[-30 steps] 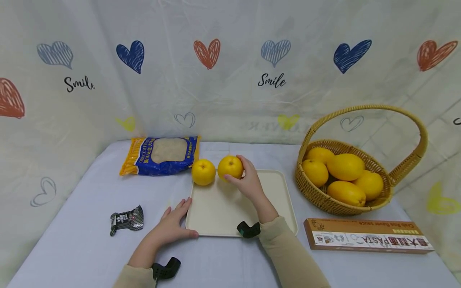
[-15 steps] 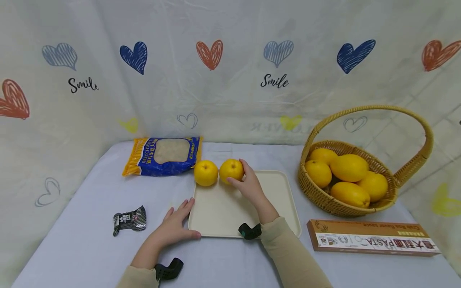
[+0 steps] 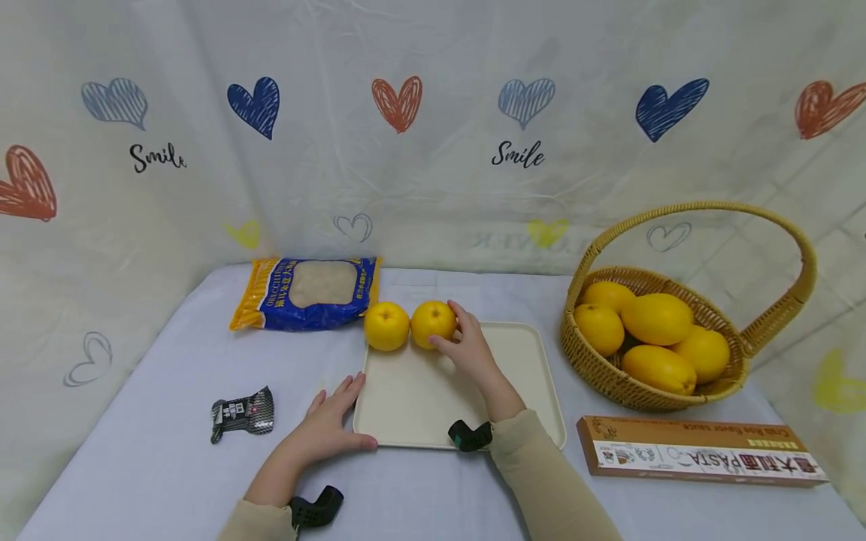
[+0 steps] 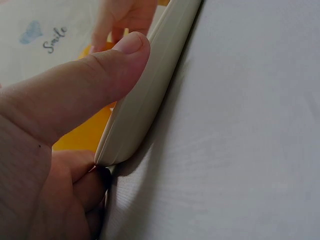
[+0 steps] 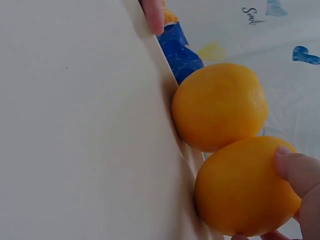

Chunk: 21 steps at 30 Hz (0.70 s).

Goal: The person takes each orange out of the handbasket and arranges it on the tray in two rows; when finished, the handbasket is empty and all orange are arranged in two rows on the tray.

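My right hand (image 3: 468, 347) holds a lemon (image 3: 433, 324) at the far edge of a cream tray (image 3: 440, 406), thumb on the near side and fingers round its right side. To its left, a second lemon (image 3: 386, 326) sits at the tray's far left corner; the two touch in the right wrist view. My left hand (image 3: 331, 424) lies at the tray's near left corner with fingers spread. Its fingertips meet the left edge and its straight thumb (image 4: 100, 75) lies along the near edge.
A blue and yellow pasta bag (image 3: 307, 293) lies behind the tray on the left. Left of my left hand is a small black packet (image 3: 242, 414). On the right stand a wicker basket (image 3: 585, 368) of several lemons and a long pasta box (image 3: 700, 451).
The lemon in my right hand has come down slightly and closer to the other lemon. My left hand keeps its place at the tray. The head view has shifted a little.
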Each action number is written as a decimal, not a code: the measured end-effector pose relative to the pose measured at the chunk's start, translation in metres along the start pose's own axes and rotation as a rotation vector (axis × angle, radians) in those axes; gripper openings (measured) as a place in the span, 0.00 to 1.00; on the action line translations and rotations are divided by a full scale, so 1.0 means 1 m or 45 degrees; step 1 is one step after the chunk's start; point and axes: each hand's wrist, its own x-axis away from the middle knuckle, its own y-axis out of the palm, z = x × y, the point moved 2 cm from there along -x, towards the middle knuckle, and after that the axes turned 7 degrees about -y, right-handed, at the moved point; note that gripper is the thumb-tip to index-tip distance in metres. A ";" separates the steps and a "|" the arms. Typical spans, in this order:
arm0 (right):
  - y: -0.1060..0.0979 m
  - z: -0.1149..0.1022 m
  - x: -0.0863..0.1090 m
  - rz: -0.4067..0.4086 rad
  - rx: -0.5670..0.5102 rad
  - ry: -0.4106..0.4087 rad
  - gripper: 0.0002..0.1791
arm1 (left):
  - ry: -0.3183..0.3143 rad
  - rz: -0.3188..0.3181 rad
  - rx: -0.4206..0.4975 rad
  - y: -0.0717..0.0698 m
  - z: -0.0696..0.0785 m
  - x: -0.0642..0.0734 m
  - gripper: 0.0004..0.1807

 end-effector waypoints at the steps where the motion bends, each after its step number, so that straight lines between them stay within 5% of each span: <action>1: 0.000 0.000 0.000 0.000 -0.001 0.002 0.41 | -0.006 -0.003 -0.001 0.000 0.000 0.000 0.63; 21: -0.001 -0.004 0.001 -0.029 0.003 -0.026 0.45 | -0.027 -0.010 0.000 -0.001 0.000 0.000 0.62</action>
